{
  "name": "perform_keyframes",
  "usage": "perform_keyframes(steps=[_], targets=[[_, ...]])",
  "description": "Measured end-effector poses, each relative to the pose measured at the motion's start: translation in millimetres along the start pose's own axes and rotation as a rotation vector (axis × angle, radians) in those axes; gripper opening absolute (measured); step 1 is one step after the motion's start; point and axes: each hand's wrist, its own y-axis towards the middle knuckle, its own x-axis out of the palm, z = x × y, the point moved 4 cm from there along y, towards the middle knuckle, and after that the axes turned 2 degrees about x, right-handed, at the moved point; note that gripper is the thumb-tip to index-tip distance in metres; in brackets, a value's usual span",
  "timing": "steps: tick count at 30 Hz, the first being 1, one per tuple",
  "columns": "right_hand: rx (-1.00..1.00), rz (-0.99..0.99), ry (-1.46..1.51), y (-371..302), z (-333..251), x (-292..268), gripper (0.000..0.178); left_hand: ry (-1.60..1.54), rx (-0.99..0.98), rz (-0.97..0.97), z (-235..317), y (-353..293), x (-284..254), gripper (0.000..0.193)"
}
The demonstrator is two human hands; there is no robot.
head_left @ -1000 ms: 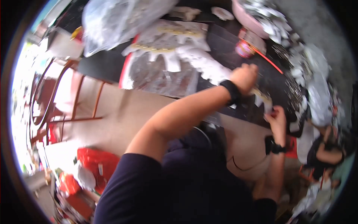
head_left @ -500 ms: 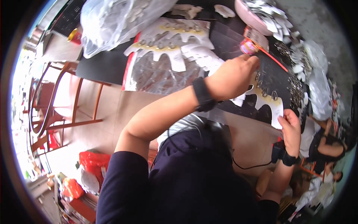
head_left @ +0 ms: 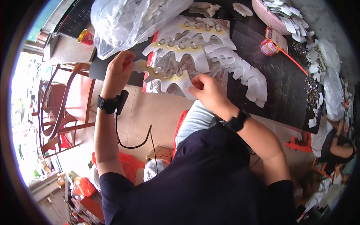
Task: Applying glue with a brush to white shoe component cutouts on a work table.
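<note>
My left hand [head_left: 119, 71] and my right hand [head_left: 210, 93] hold a white scalloped strip [head_left: 176, 83] between them, each pinching one end. Yellowish glue and several metal rings show along the strip's upper edge. It hovers over the near edge of a clear plastic sheet with a red border [head_left: 149, 62]. Two similar ringed strips lie on that sheet, a nearer strip [head_left: 174, 48] and a farther strip [head_left: 210, 34]. To the right, a fanned row of plain white strips [head_left: 242, 69] rests on the black table [head_left: 277, 93].
A large clear bag of white pieces [head_left: 127, 26] sits at the back left. Back right are a pink basin [head_left: 268, 17] and a small tin [head_left: 268, 48] with a red stick. Metal rings [head_left: 312, 95] lie along the right side. A wooden chair [head_left: 75, 101] stands left.
The ringed strip has moved from the table's right side to the left, over the plastic sheet. Both hands moved left with it, and my left hand now grips its left end.
</note>
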Motion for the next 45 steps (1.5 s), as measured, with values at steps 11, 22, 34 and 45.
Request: perform_keyframes(steps=[11, 22, 34, 45], targets=[[-0.193, 0.477, -0.872, -54.4, 25.3, -152.2, 0.052, 0.115, 0.233, -0.075, 98.7, -9.1, 25.4, 0.03], [0.077, 0.385, -0.648, -56.6, 47.1, -162.7, 0.062, 0.327, 0.325, -0.287, 133.5, 86.6, 166.9, 0.03], [0.13, 0.357, 0.25, -89.7, 78.6, -245.5, 0.033, -0.205, 0.149, -0.377, 192.7, 74.8, 168.5, 0.018], [-0.147, 0.644, -0.904, -107.5, 50.4, -248.0, 0.048, -0.133, 0.178, -0.248, 181.7, 108.1, 204.6, 0.031]])
